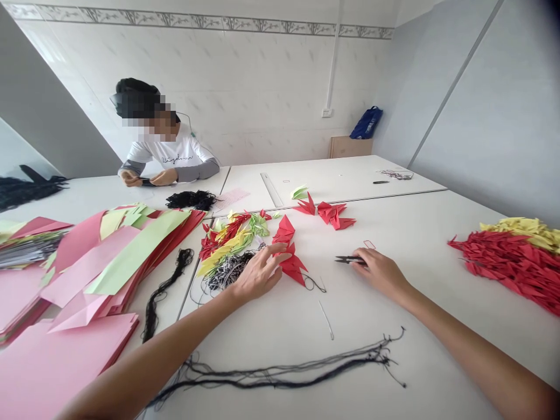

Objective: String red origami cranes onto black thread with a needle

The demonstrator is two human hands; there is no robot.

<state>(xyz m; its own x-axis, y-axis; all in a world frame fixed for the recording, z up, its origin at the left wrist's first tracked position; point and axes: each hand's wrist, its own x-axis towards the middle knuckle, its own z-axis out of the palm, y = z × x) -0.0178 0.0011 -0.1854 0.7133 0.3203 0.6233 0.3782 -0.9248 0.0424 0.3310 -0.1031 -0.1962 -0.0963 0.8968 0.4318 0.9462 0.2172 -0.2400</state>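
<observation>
Red folded paper [296, 266] lies at L hand [262, 269] fingertips; L half open, fingers spread, no firm hold seen. R hand [377, 268] pinches black snips [347, 259] by handle, blades pointing L. Step prob. = positioning paper, snips ready; any cut calls for L fingers clear.

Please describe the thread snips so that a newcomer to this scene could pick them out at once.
On the white table, find the person's right hand, to the right of the red folded paper by the left hand. It holds the black thread snips, blades pointing left. Their dark, slim blades set them apart from that bright red paper.
</observation>
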